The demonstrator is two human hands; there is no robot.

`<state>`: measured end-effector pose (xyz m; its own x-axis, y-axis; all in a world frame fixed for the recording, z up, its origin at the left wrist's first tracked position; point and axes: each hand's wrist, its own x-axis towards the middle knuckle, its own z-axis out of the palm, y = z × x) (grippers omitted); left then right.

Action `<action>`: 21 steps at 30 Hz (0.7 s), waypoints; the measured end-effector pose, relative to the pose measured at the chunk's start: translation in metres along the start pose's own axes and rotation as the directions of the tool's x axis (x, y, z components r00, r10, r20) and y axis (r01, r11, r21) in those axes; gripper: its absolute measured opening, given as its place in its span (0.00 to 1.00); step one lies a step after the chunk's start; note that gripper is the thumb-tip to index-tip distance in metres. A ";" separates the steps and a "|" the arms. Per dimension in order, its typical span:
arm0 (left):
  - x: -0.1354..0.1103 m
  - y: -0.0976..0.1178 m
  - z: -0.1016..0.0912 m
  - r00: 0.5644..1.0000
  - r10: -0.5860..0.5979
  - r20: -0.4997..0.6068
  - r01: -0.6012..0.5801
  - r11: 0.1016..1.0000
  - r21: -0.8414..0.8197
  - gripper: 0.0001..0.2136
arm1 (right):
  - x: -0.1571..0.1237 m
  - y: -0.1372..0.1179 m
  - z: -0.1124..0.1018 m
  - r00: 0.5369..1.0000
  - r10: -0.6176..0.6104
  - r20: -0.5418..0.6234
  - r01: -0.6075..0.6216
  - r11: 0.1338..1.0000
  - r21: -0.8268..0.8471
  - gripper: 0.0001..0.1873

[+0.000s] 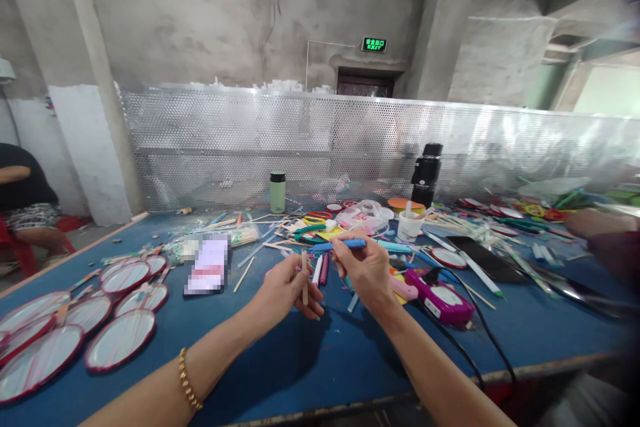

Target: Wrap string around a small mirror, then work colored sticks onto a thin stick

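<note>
In my left hand [285, 287], a flat wooden stick [305, 280] stands upright, pinched between thumb and fingers. My right hand [369, 275] is closed around a blue pen-like tool [354, 244], its tip pointing left above the stick. Exactly what kind of tool it is I cannot make out. Between and behind the hands lie marker-like sticks in white and dark pink [325, 269]. Scissors with red and yellow handles [317, 217] lie farther back. Just right of my right hand is a purple device [440, 297] with a black cable.
Round white discs with red rims [120, 340] cover the table's left side, near a phone [207, 265]. A green bottle [277, 192], a white cup [410, 225] and a black flask [427, 173] stand behind. Another phone [485, 258] lies right. Other people sit at both sides.
</note>
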<state>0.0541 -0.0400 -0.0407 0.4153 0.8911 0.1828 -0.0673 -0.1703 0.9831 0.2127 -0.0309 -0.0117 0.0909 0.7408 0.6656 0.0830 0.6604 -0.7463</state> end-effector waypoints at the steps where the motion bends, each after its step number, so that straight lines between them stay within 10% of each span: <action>1: 0.000 0.000 0.000 1.000 0.002 0.002 -0.002 1.000 0.001 0.15 | 0.000 0.000 0.000 1.000 -0.001 0.002 0.001 1.000 0.002 0.10; 21: 0.001 -0.003 -0.002 1.000 0.013 0.004 -0.013 1.000 0.018 0.14 | -0.001 0.001 -0.001 1.000 0.010 0.012 -0.010 1.000 0.003 0.11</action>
<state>0.0531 -0.0379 -0.0430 0.4177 0.8874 0.1950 -0.0558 -0.1892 0.9804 0.2133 -0.0309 -0.0127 0.0794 0.7488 0.6580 0.0787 0.6534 -0.7529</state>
